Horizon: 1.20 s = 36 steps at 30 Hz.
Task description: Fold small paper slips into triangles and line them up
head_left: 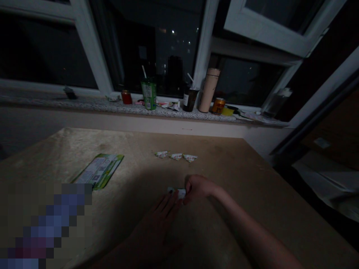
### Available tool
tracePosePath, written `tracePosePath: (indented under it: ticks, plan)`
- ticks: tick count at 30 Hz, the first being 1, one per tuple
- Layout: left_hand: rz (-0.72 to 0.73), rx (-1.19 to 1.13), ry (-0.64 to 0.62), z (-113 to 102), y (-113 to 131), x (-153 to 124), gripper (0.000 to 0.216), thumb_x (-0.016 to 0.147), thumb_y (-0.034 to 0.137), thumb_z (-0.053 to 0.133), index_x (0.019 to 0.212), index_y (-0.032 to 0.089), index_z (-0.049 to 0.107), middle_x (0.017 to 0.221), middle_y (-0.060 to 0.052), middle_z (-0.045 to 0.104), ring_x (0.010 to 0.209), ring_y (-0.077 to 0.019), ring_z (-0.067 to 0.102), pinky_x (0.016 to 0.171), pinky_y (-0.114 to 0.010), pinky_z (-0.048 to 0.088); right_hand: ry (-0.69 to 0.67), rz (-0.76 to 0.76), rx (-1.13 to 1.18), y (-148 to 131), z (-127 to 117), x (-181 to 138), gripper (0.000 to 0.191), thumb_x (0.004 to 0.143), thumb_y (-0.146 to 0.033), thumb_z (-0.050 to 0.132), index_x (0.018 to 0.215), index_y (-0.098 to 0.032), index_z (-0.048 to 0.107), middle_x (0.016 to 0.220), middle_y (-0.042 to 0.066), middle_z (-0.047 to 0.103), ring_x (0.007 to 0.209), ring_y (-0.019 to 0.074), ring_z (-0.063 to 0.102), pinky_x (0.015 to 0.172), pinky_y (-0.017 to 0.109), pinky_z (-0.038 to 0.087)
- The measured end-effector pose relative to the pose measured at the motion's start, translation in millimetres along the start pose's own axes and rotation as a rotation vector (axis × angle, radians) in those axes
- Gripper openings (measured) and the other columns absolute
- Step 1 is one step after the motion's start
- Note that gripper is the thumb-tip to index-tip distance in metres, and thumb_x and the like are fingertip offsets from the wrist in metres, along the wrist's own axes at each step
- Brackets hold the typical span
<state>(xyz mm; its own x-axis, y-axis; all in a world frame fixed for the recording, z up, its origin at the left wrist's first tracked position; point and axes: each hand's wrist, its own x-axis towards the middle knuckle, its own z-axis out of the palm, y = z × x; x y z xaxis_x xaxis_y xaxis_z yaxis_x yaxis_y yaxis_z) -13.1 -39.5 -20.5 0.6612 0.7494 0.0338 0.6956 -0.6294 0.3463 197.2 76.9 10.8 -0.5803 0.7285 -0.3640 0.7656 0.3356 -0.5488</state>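
Observation:
A small printed paper or wrapper piece [181, 193] lies on the tabletop [224, 164] between my hands, whitish with a dark spot toward its left end. My left hand [159, 215] rests flat, its stretched fingers pressing on the left part of that piece. At the right end, my right hand [196, 187] is closed with its fingers curled down on the piece; the fingertips are partly hidden. Beyond my hands, three small folded triangular wrapper pieces stand in a row: a left one [162, 154], a middle one [176, 156] and a right one [190, 158].
A green printed package [102, 170] lies flat at the left. Along the granite windowsill [134, 110] stand a green cup [149, 93], a dark cup [190, 99], a beige flask [209, 89] and jars. The near left corner is pixelated.

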Motion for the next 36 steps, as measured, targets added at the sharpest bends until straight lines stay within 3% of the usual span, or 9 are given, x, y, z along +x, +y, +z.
tracePosePath:
  ticks: [3, 10, 17, 22, 30, 36]
  plan:
    - [-0.004, 0.007, -0.014, -3.5, 1.3, -0.3, 0.089, 0.079, 0.053, 0.059, 0.148, 0.024, 0.009, 0.154, -0.006, 0.005, 0.138, -0.0320, 0.010, 0.111, -0.049, 0.019, -0.134, -0.103, 0.157, 4.5, -3.5, -3.4, 0.036, 0.067, -0.049, 0.067, 0.064, -0.013, 0.070, 0.049, -0.006, 0.047, 0.049, 0.0067, 0.040, 0.046, 0.018, 0.029]
    - [0.001, 0.001, 0.013, -4.2, 2.0, 0.0, 0.092, 0.080, 0.059, 0.055, 0.148, 0.020, 0.007, 0.153, -0.010, 0.008, 0.137, -0.0342, 0.014, 0.110, -0.049, 0.021, 0.092, 0.075, -0.012, -0.7, 10.5, -2.9, 0.030, 0.054, -0.043, 0.077, 0.061, -0.016, 0.069, 0.049, -0.007, 0.047, 0.049, 0.0077, 0.043, 0.043, 0.019, 0.024]
    - [0.020, 0.024, 0.006, -8.2, 3.6, 0.5, 0.088, 0.083, 0.059, 0.050, 0.148, 0.017, 0.008, 0.153, -0.011, 0.007, 0.138, -0.0341, 0.008, 0.111, -0.050, 0.017, -0.035, 0.192, -0.181, -19.5, -2.7, 5.8, 0.033, 0.049, -0.047, 0.079, 0.063, -0.019, 0.070, 0.057, -0.003, 0.058, 0.055, 0.0120, 0.052, 0.044, 0.020, 0.030]
    - [-0.029, 0.030, 0.052, -0.3, 10.4, -3.6, 0.091, 0.082, 0.054, 0.054, 0.148, 0.017, 0.004, 0.153, -0.011, 0.008, 0.137, -0.0346, 0.013, 0.110, -0.049, 0.020, -0.069, 0.231, -0.225, -27.8, -8.4, 5.1, 0.033, 0.049, -0.047, 0.080, 0.067, -0.020, 0.072, 0.065, -0.001, 0.065, 0.060, 0.0148, 0.057, 0.045, 0.020, 0.032]
    - [-0.074, -0.038, 0.017, 1.5, 13.8, -6.2, 0.111, 0.070, 0.059, 0.064, 0.148, 0.017, -0.002, 0.153, -0.014, 0.006, 0.137, -0.0358, 0.015, 0.108, -0.050, 0.025, -0.040, 0.196, -0.214, -20.0, -3.5, 5.1, 0.035, 0.050, -0.049, 0.079, 0.070, -0.020, 0.073, 0.068, 0.000, 0.067, 0.061, 0.0150, 0.058, 0.044, 0.020, 0.031]
    - [-0.058, -0.071, 0.018, -9.1, 11.9, -8.6, 0.101, 0.074, 0.056, 0.062, 0.148, 0.022, 0.003, 0.153, -0.010, 0.009, 0.136, -0.0350, 0.020, 0.109, -0.049, 0.026, -0.045, 0.186, -0.222, -23.5, -5.5, 3.3, 0.033, 0.052, -0.048, 0.078, 0.069, -0.020, 0.073, 0.065, 0.000, 0.065, 0.059, 0.0142, 0.056, 0.045, 0.020, 0.031]
